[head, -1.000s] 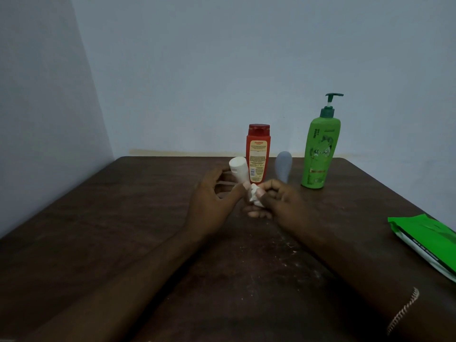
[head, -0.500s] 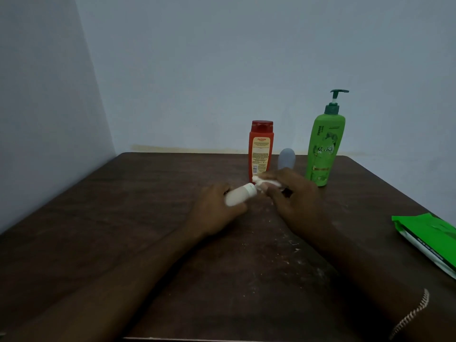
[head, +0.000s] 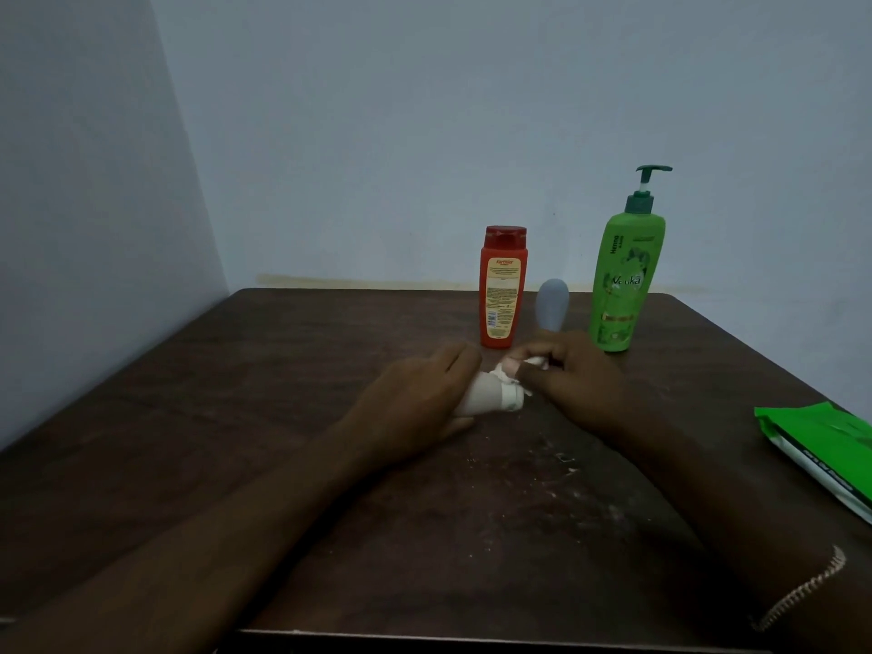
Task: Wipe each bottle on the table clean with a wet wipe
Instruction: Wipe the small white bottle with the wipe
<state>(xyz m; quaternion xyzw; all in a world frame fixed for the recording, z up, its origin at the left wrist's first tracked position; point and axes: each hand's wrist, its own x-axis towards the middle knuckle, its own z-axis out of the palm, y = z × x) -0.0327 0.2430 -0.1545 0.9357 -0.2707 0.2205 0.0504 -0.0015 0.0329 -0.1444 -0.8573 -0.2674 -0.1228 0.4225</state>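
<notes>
**A small white bottle (head: 490,397) being wiped at the middle of a dark tabletop (head: 226,417)**

The view looks down from a head-worn camera at two bare forearms reaching forward. The left hand (head: 415,403) is curled around the body of the white bottle, holding it tipped on its side with the cap end pointing right. It cannot be told whether the bottle rests on the wood or is held just above it. The right hand (head: 580,384) pinches a bunched wet wipe (head: 508,377) against the cap end.

The step in hand looks like cleaning this bottle's cap and neck. The next move probably calls for turning the bottle in the left hand's grip so the wipe reaches the rest of it. After that it can be stood up and another bottle picked up.

Three more bottles stand upright just behind the hands, close together. There is a red bottle (head: 501,287), a small grey bottle (head: 552,304) and a tall green pump bottle (head: 625,276). The grey one is nearest the right hand's knuckles and could be knocked.

A green pack of wipes (head: 821,441) lies at the right edge, partly out of view. Walls close off the left and far edges. The most open room lies left of the hands and toward the near edge.
</notes>
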